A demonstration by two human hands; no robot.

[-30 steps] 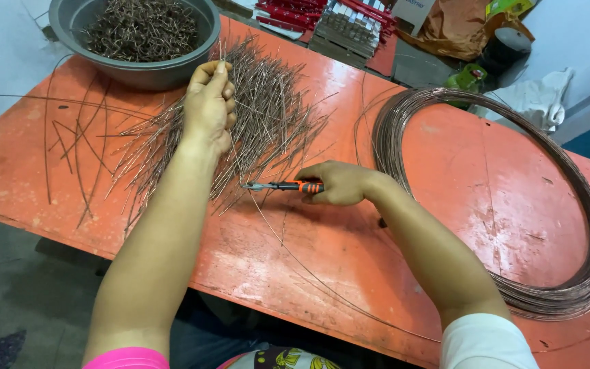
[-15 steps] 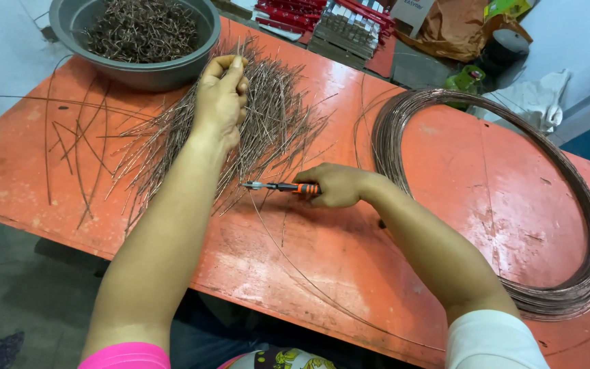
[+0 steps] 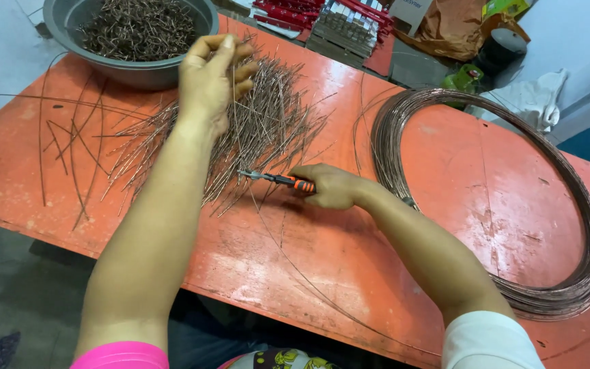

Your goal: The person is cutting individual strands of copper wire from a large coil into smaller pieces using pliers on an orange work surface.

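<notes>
A: What is held by the left hand (image 3: 209, 82)?

B: A thin copper wire (image 3: 235, 130) is pinched between the thumb and fingertips, which are drawn together over the pile of cut wire pieces (image 3: 268, 130), just at four o'clock from the grey bowl (image 3: 131, 72).

A: And the right hand (image 3: 332, 186)?

B: It is clenched around the orange-handled cutters (image 3: 278, 180), which are laid low on the orange table (image 3: 254, 273); the nose is pointed toward nine o'clock.

A: How is the wire laid between them?

B: Its long axis is run roughly from twelve to six o'clock: down from the left fingertips, past the nose of the cutters, then trailed on across the table toward five o'clock. Whether the wire is actually seated in the cutter's blades cannot be told.

A: Which hand is nearer to the wire's upper end?

B: The left; that end is gripped by it. The right hand is placed lower, at three o'clock from the wire.

A: What else is seen?

B: A large coil of wire (image 3: 582, 225) is laid at three o'clock on the table, and short scraps are heaped in the bowl.
</notes>
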